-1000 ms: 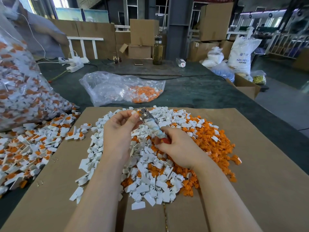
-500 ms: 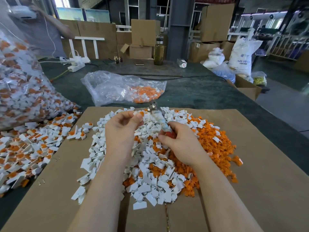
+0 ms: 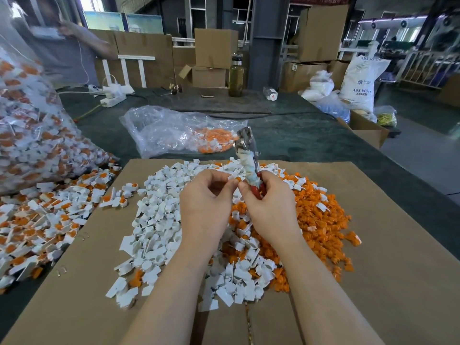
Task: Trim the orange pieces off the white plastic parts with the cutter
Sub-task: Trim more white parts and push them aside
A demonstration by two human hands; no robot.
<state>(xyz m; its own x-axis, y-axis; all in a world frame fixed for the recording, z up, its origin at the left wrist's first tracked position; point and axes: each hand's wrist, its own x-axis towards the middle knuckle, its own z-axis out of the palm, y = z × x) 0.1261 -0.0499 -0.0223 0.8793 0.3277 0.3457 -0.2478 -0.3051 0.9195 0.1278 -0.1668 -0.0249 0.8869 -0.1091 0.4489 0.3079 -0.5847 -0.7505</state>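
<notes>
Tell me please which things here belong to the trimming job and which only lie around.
Belong to the job:
cutter, held by the right hand
small white part, pinched by the left hand
white pile
orange pile
untrimmed parts

Only lying around:
bottle
power strip
cardboard box
white sack

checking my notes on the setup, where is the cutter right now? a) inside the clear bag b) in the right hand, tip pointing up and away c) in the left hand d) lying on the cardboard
b: the right hand grips the cutter by its red handles, metal tip raised above the pile, while the left hand pinches a small white part beside it.
</notes>
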